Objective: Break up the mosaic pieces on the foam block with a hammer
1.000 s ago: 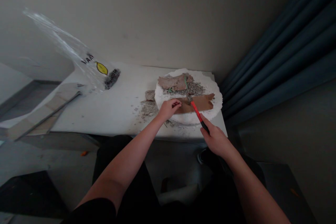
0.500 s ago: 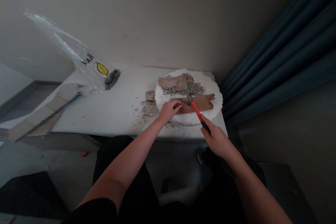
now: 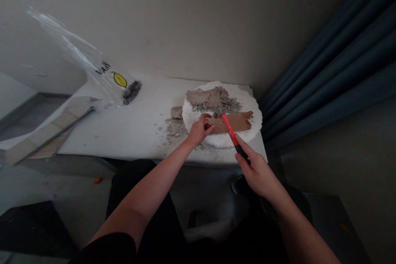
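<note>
My right hand (image 3: pixel 255 165) is wrapped round the black grip of a hammer (image 3: pixel 229 127) with a red shaft. Its metal head is over the left part of a brown strip (image 3: pixel 236 123), which looks like cardboard or leather. At the strip's left end, my left hand (image 3: pixel 199 128) has its fingers curled in a pinch; what they hold is too small to make out. The strip lies on a round white slab (image 3: pixel 192 119) with a ragged edge. Behind it on the slab are a cracked brown textured piece (image 3: pixel 201 98) and grey crumbled bits (image 3: pixel 236 106).
The slab rests on a white table (image 3: pixel 123 132) against a wall. Left of it lie a small lump (image 3: pixel 177 112) and scattered debris (image 3: pixel 175 128). A clear plastic bag (image 3: pixel 105 78) with dark contents stands further left, near wooden boards (image 3: pixel 62 126). A dark curtain (image 3: pixel 328 57) hangs at right.
The hammer head has shifted slightly left and up from the strip. My right hand has moved a little down, while my left hand stays at nearly the same spot.
</note>
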Tool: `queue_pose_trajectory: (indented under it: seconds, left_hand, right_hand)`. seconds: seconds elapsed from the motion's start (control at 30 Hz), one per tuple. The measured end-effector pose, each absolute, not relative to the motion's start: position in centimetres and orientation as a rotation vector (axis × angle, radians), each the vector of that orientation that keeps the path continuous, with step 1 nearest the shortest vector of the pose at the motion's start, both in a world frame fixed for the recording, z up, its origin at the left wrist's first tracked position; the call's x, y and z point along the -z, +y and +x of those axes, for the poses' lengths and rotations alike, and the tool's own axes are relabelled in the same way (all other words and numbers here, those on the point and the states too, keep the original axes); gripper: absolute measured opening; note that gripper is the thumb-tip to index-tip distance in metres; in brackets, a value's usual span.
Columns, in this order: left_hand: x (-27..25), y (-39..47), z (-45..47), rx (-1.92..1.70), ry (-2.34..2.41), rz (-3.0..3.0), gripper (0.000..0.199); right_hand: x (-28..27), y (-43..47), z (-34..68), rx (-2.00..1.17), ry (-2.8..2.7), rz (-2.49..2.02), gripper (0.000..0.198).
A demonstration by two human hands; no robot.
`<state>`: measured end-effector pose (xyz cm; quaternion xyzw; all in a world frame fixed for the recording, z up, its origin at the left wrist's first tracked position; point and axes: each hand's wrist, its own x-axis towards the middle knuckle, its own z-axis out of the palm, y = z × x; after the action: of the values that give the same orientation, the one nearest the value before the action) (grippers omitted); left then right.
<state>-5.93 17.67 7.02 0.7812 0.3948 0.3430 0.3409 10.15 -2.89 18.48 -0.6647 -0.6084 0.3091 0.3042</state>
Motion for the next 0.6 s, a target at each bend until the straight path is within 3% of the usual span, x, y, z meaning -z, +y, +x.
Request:
queue_pose_trajectory:
  seconds: [0.37, 0.6]
  left_hand:
    - [-6.8, 17.7, -6.0, -0.852, 1.012, 2.026, 0.043]
    - [-7.3, 18.4, -6.9, -1.069, 1.032, 1.902, 0.049]
  right_hand:
    - [-18.5, -2.8, 9.8, -0.854, -1.623, -1.788, 0.063]
    - [-17.2, -2.3, 9.8, -0.861, -1.669, -1.773, 0.062]
